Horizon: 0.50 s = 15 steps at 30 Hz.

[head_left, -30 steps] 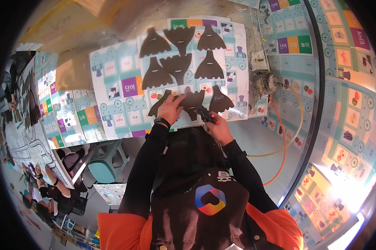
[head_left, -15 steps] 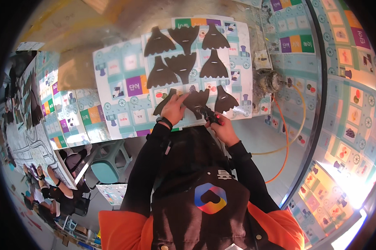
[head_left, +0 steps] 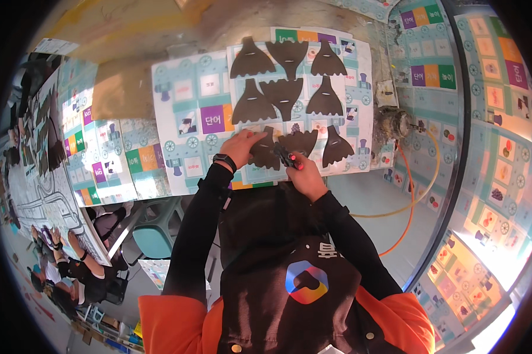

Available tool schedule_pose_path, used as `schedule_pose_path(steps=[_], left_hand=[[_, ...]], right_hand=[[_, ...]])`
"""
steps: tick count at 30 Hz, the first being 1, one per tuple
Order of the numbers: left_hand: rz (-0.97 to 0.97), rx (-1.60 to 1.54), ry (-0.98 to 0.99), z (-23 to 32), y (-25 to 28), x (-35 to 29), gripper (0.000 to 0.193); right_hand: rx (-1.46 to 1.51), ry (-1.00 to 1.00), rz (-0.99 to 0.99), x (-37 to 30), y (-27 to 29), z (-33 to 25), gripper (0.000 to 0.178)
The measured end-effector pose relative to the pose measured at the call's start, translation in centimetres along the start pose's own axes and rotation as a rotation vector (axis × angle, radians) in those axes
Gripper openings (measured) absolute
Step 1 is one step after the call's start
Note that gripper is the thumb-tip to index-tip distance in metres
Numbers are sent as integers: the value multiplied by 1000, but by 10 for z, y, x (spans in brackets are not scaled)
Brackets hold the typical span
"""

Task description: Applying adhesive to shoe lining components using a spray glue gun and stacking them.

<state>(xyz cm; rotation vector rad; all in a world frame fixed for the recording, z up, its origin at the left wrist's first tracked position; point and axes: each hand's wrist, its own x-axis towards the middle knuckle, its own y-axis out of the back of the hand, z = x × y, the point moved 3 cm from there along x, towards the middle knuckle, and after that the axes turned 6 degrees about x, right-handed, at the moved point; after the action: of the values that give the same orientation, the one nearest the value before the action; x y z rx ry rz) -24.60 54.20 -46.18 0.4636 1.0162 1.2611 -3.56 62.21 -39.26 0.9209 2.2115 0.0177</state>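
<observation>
Several dark, fan-shaped flat pieces with scalloped edges lie in rows on the printed sheets; the farther ones have a small pale slit. My left hand [head_left: 237, 148] lies with fingers stretched out on the left edge of the near-row left piece [head_left: 266, 154]. My right hand [head_left: 307, 179] is closed round a small black tool with red ends [head_left: 289, 158], its kind unclear. The tool's tip is at the right side of that piece, beside the near-row middle piece [head_left: 299, 143]. The near-row right piece [head_left: 337, 147] lies apart from both hands.
A dirt-crusted metal fitting [head_left: 394, 123] stands right of the sheets, near yellow and orange hoses [head_left: 409, 200]. A pale green stool [head_left: 153, 239] is at the lower left. Farther left, other people [head_left: 80, 268] sit at another table with dark pieces [head_left: 43, 124]. A dark frame bar [head_left: 465, 118] runs along the right.
My left hand has drawn back to the near-left piece's left edge, uncovering more of it. My right hand has brought the tool left, from the middle piece to that piece's right side.
</observation>
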Motion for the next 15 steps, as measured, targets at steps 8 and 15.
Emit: schedule_pose_path(steps=[8,15], left_hand=[[-12,-57,7,-3,-2,0,83],[-29,-55,2,1,1,6,82]], right_hand=[[33,-18,-81,8,-13,4,33],[10,-1,9,5,9,26,36]])
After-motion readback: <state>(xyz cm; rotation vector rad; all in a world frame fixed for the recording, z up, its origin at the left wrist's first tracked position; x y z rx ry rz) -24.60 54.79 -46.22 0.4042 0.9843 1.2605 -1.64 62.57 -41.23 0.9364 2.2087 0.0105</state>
